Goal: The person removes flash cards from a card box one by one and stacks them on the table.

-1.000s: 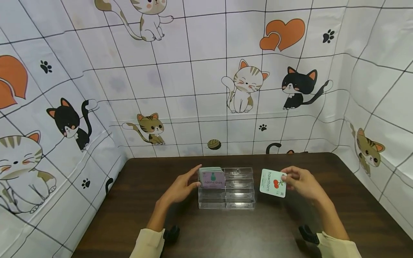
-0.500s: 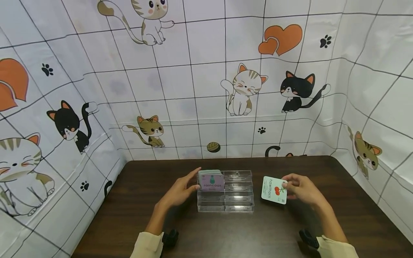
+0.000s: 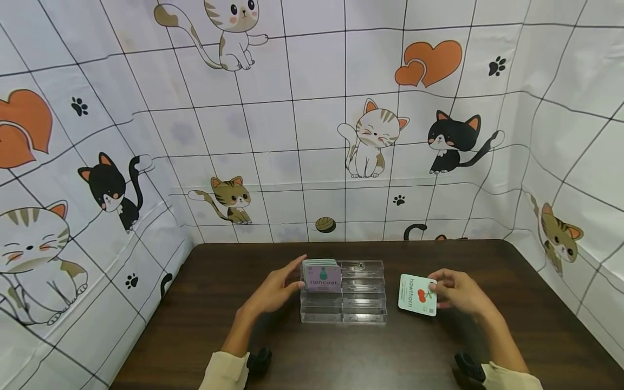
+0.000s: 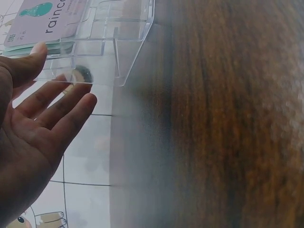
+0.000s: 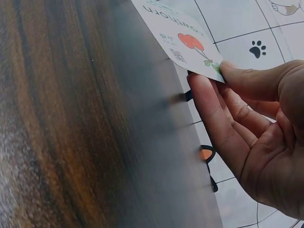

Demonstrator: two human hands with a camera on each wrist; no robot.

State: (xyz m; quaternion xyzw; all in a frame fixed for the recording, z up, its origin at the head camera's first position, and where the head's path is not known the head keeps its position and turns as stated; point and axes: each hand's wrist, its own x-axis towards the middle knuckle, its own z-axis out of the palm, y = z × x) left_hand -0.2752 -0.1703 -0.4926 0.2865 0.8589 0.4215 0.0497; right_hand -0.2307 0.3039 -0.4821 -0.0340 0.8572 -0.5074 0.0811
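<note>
Head view, lower centre: my right hand (image 3: 458,292) pinches the hawthorn card (image 3: 417,295); my left hand (image 3: 273,290), fingers straight, touches the card stack (image 3: 320,275).

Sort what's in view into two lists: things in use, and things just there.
In use:
- hawthorn card, pinched by the right hand
- clear card holder
- raincoat card stack in the holder, with the open left hand beside it

Just there:
- dark wooden table
- cat-print backdrop
</note>
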